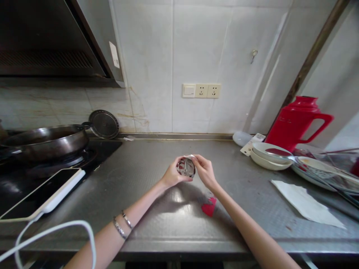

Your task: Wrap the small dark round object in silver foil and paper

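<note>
Both my hands meet over the middle of the steel counter point(174, 209). My left hand point(171, 175) curls around a small shiny silvery object point(186, 167), which looks like crinkled foil or clear wrapping. My right hand point(205, 170) pinches its upper right edge with the fingertips. The object is lifted slightly above the counter. What is inside the wrapping cannot be made out. A small red scrap point(209, 207) lies on the counter just below my right wrist. Two bracelets point(122, 224) sit on my left forearm.
At left a dark wok point(46, 141) stands on the stove, with a tablet point(42, 194) and white cable point(56, 229) in front. At right are stacked white bowls point(269, 155), plates with chopsticks point(325, 172), a red jug point(298, 121) and a white paper napkin point(304, 203).
</note>
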The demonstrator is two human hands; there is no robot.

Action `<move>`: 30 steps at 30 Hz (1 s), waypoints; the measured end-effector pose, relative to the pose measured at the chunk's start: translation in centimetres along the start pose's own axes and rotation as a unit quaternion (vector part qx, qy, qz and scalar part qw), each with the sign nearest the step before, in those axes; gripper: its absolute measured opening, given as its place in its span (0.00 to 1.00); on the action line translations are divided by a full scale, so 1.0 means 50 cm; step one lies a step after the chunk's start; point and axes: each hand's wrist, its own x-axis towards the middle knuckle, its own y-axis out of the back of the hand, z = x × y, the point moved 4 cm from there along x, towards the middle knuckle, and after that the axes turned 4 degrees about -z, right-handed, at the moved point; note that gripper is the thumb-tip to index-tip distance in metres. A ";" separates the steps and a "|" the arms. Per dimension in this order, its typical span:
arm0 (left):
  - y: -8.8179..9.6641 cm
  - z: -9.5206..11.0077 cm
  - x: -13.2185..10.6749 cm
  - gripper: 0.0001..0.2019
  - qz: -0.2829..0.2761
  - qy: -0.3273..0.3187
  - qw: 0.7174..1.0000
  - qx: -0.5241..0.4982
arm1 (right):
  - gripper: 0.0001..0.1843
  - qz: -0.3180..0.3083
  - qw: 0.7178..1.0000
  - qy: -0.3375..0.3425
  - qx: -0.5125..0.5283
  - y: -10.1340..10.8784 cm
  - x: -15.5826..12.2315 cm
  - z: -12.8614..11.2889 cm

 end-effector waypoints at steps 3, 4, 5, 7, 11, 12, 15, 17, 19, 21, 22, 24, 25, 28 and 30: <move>-0.006 0.002 -0.002 0.41 0.009 0.005 1.000 -0.004 | 0.16 -0.026 0.999 0.022 -0.013 -0.002 -0.005 -0.011; -0.006 0.002 -0.001 0.40 0.015 0.009 1.000 -0.005 | 0.15 -0.034 0.998 0.035 -0.026 -0.003 -0.007 -0.017; -0.007 0.002 0.000 0.39 0.020 0.012 1.000 -0.007 | 0.15 -0.043 0.997 0.049 -0.040 -0.004 -0.009 -0.023; -0.007 0.000 0.004 0.36 0.026 0.016 0.999 -0.012 | 0.15 -0.060 0.993 0.083 -0.065 -0.008 -0.013 -0.033; -0.006 -0.010 0.011 0.31 0.029 0.007 0.999 -0.020 | 0.17 -0.071 0.973 0.183 -0.124 -0.017 -0.019 -0.043; -0.005 -0.014 0.013 0.30 0.030 0.003 0.999 -0.022 | 0.18 -0.071 0.965 0.209 -0.144 -0.018 -0.021 -0.044; 0.000 -0.026 0.016 0.31 0.037 0.000 0.999 -0.027 | 0.20 -0.079 0.942 0.262 -0.194 -0.018 -0.026 -0.047; 0.004 -0.036 0.018 0.32 0.039 0.010 0.998 -0.038 | 0.20 -0.089 0.932 0.281 -0.212 -0.017 -0.029 -0.051; 0.007 -0.046 0.021 0.33 0.038 0.019 0.998 -0.054 | 0.20 -0.099 0.925 0.294 -0.218 -0.016 -0.033 -0.057; 0.012 -0.054 0.023 0.34 0.042 0.023 0.997 -0.064 | 0.19 -0.111 0.925 0.298 -0.210 -0.019 -0.038 -0.061; 0.014 -0.056 0.024 0.34 0.044 0.022 0.997 -0.063 | 0.18 -0.114 0.928 0.294 -0.197 -0.021 -0.041 -0.063; 0.017 -0.053 0.024 0.34 0.048 0.021 0.997 -0.057 | 0.16 -0.093 0.949 0.260 -0.154 -0.022 -0.041 -0.062; 0.017 -0.049 0.024 0.34 0.048 0.023 0.997 -0.052 | 0.14 -0.063 0.964 0.223 -0.127 -0.017 -0.039 -0.059; 0.017 -0.026 0.018 0.34 0.051 0.035 0.997 -0.036 | 0.14 0.068 0.994 0.072 -0.038 0.009 -0.025 -0.034; 0.016 -0.009 0.013 0.33 0.056 0.042 0.997 -0.029 | 0.18 0.142 0.990 0.002 -0.001 0.029 -0.015 -0.015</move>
